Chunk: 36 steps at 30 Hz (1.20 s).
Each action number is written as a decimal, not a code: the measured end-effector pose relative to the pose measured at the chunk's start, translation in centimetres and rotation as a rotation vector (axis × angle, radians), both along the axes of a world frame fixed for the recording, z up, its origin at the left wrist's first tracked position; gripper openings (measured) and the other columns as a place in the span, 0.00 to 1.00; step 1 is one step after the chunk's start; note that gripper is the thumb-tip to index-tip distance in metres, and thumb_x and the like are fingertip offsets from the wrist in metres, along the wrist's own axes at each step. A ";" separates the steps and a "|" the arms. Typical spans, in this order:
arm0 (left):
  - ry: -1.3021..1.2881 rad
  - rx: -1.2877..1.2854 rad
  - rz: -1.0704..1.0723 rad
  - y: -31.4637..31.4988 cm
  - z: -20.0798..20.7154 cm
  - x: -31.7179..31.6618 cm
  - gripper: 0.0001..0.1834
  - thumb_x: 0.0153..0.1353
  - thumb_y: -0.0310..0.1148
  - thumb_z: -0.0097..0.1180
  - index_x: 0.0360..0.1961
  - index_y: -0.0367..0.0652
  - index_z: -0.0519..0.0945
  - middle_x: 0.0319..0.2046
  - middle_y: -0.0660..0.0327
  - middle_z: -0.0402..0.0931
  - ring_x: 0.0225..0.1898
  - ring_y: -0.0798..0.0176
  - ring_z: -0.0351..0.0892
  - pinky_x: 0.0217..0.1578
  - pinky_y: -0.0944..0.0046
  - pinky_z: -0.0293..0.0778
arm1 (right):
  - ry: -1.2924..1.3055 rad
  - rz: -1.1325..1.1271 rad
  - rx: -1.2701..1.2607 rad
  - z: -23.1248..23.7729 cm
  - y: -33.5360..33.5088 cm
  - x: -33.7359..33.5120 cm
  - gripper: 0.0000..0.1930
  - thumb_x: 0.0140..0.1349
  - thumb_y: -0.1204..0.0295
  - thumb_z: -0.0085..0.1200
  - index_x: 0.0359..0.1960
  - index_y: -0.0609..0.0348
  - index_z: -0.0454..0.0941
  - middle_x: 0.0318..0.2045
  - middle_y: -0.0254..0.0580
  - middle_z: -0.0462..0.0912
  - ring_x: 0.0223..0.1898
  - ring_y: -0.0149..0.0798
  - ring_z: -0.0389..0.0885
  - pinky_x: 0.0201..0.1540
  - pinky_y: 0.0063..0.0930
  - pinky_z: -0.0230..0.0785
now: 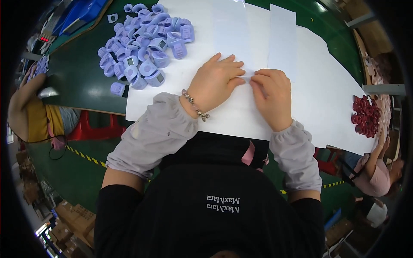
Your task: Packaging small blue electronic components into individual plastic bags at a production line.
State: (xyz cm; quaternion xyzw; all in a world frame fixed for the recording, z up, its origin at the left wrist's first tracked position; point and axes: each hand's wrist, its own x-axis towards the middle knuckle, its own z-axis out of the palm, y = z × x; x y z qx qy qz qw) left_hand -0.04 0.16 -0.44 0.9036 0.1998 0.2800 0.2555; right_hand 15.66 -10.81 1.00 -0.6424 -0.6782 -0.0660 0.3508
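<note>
On the white sheet [254, 114] covering the table, my two hands meet close together. A thin see-through plastic film [231, 32] lies from the far edge down to my fingers. My left hand [215, 80] pinches its near edge between thumb and forefinger, the other fingers stretched along it. My right hand [274, 95] is curled, thumb and fingertips closed on the same edge; the exact grip is partly hidden. Left of my hands sits a pile of lilac watch-shaped plastic pieces [144, 41], some with small grey screens.
A pale rectangular sheet [282, 38] lies right of the film. Dark red small pieces [365, 116] are heaped at the far right, near a co-worker in pink [374, 176]. Another person in yellow [41, 122] sits at left beside a red stool [97, 128]. Blue bins [84, 16] stand far left.
</note>
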 end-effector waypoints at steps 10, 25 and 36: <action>-0.026 0.046 -0.022 0.0 0.2 0.1 0.11 0.57 0.35 0.62 0.39 0.43 0.84 0.45 0.58 0.81 0.55 0.55 0.75 0.62 0.50 0.61 | 0.190 0.022 -0.075 0.0 0.1 -0.1 0.07 0.50 0.86 0.57 0.31 0.65 0.76 0.42 0.44 0.78 0.43 0.41 0.77 0.39 0.25 0.79; 0.214 0.109 0.396 4.1 5.7 -6.2 0.13 0.53 0.37 0.65 0.29 0.36 0.78 0.20 0.57 0.78 0.22 0.59 0.79 0.24 0.63 0.73 | 0.963 0.131 -0.149 2.6 -2.2 -1.4 0.02 0.58 0.82 0.52 0.33 0.65 0.74 0.46 0.43 0.76 0.47 0.35 0.73 0.52 0.29 0.64; -0.412 -1.057 -0.148 -2.5 4.0 -3.0 0.13 0.59 0.33 0.63 0.39 0.35 0.78 0.30 0.65 0.77 0.27 0.77 0.73 0.24 0.77 0.70 | 1.296 0.298 -0.261 5.4 -2.0 -2.9 0.01 0.60 0.78 0.51 0.33 0.61 0.74 0.55 0.49 0.73 0.53 0.38 0.71 0.56 0.32 0.63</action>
